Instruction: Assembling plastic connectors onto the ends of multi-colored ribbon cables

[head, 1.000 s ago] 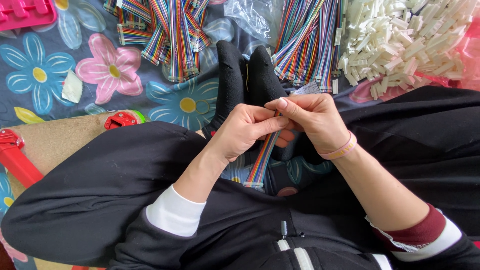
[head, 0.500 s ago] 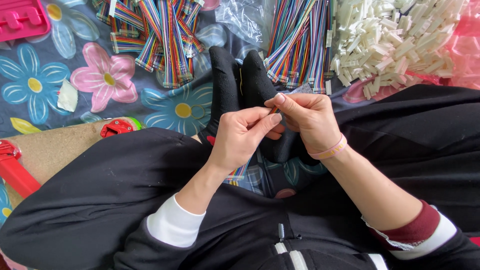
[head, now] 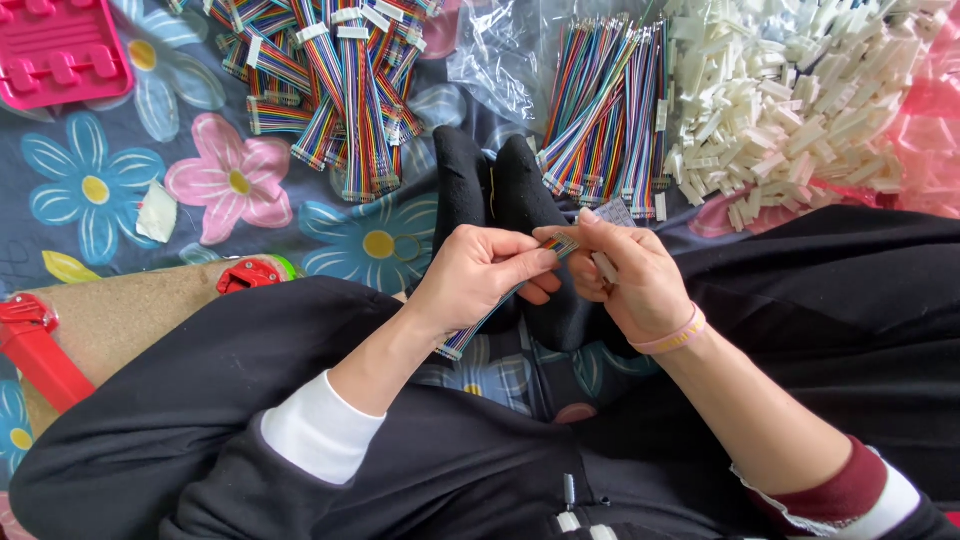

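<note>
Left hand (head: 475, 275) pinched shut on rainbow ribbon cable (head: 480, 320); right hand (head: 630, 280) closed on its end beside white connector (head: 604, 267). Risk: misaligned wires, loose pinch, cable slipping.

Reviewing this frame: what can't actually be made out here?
All in the head view:
- Top end of the ribbon cable: covered by the left hand and right hand, so whether a connector is fitted cannot be told.
- White piece in the right hand: mostly hidden by fingers.
- Pink tray: cut off by the frame's top-left corner.
- Pile of white connectors: single pieces too small to count.
</note>
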